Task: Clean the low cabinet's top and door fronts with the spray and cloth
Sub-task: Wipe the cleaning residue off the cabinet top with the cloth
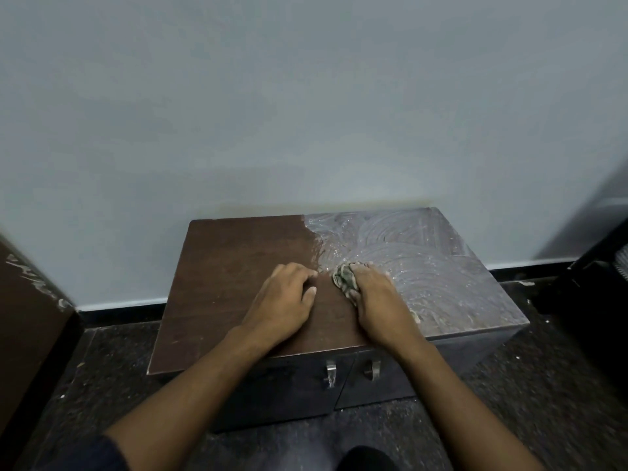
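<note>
The low cabinet point(217, 266) stands against the wall, its top dark brown on the left half and smeared with whitish swirls of cleaner point(424, 260) on the right half. My right hand point(373, 290) grips a crumpled greenish cloth point(345, 280) and presses it on the top near the middle, at the edge of the smeared part. My left hand point(285, 297) rests palm down on the brown part just left of the cloth, fingers loosely bent. Two dark door fronts point(289, 389) with metal handles point(331, 372) face me below. No spray bottle is in view.
A plain pale wall point(306, 96) rises behind the cabinet with a dark skirting point(119, 312) at its foot. A brown piece of furniture point(27, 317) stands at the left edge and dark objects point(598, 283) at the right. The floor point(509, 419) is dark speckled stone.
</note>
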